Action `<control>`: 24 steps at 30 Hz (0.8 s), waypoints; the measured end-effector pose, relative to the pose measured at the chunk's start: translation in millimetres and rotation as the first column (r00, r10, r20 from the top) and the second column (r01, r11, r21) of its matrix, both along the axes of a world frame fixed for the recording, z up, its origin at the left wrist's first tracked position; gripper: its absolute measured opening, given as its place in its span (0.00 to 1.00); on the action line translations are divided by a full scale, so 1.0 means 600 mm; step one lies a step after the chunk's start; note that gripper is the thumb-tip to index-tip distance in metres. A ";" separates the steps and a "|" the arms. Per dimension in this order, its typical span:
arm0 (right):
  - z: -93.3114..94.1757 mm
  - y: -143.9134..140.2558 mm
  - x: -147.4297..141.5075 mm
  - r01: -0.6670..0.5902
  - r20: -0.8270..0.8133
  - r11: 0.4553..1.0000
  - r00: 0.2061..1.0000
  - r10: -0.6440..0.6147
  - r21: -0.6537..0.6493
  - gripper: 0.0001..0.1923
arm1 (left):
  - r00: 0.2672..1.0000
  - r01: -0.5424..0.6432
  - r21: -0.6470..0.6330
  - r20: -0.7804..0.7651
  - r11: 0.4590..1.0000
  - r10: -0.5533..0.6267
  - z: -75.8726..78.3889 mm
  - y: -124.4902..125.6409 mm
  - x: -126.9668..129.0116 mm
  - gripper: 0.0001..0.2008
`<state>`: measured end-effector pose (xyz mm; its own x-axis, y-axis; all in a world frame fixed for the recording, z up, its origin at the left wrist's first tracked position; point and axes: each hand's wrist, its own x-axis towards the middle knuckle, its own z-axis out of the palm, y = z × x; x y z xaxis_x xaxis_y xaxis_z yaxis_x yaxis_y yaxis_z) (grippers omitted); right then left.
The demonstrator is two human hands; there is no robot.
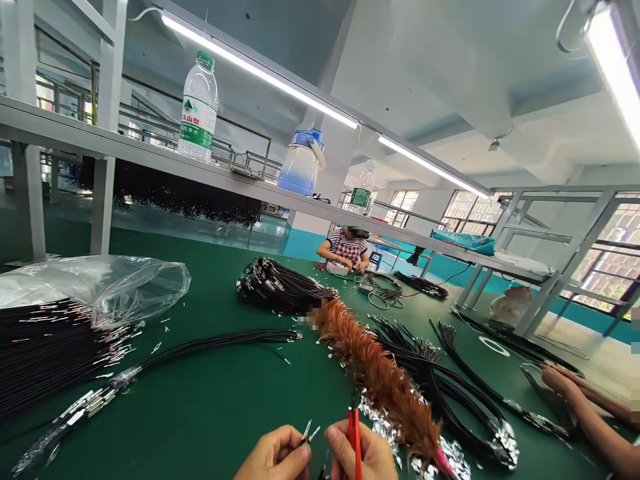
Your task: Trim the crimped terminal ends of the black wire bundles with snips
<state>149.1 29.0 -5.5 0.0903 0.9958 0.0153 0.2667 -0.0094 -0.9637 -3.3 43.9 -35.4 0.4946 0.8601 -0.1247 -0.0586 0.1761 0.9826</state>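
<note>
A thin cable (315, 433) is held low in the middle of the view, above the green table (200, 413). Its bright, silvery ends are spread apart in slim tips. It is pinched between the thumb and forefinger of the left hand (280, 457), and these fingers are closed with hardly any gap. By the right hand (370, 453), a red-handled tool (357, 440) is gripped in curled fingers; how its tip stands cannot be told (dark things lie behind it).

Beside this hand, crinkled silver scraps (383, 425) are scattered along a fluffy brown feather duster (383, 363). Farther away, smooth black cables are gathered in a thick bundle (285, 287). At the left, a clear, wrinkled plastic bag (145, 293) is laid partly over more black cables (40, 363); its contents cannot be distinguished. On the metal shelf (150, 151), a transparent green-capped bottle (199, 110), a rounded blue-and-white jug (299, 170) and a second bottle (361, 195) are placed.
</note>
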 end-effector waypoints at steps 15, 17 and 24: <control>0.009 -0.013 -0.019 -0.139 -0.455 0.983 0.888 0.071 -0.118 0.22 | 0.993 -0.057 -0.065 0.098 0.996 0.063 0.049 -0.024 -0.013 0.23; 0.017 -0.020 -0.032 -0.084 -0.455 0.992 0.890 0.031 -0.098 0.23 | 0.995 -0.073 -0.036 0.058 0.997 0.075 0.052 -0.025 -0.014 0.23; 0.002 -0.037 -0.066 0.128 -0.492 0.989 0.858 -0.145 -0.069 0.24 | 0.974 -0.116 -0.092 0.185 0.989 0.132 0.062 -0.031 -0.012 0.22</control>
<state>109.5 7.0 -4.2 0.2122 0.9721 -0.0998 -0.2511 -0.0445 -0.9669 -10.4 25.4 1.8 0.4060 0.9073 -0.1095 -0.2689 0.2331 0.9345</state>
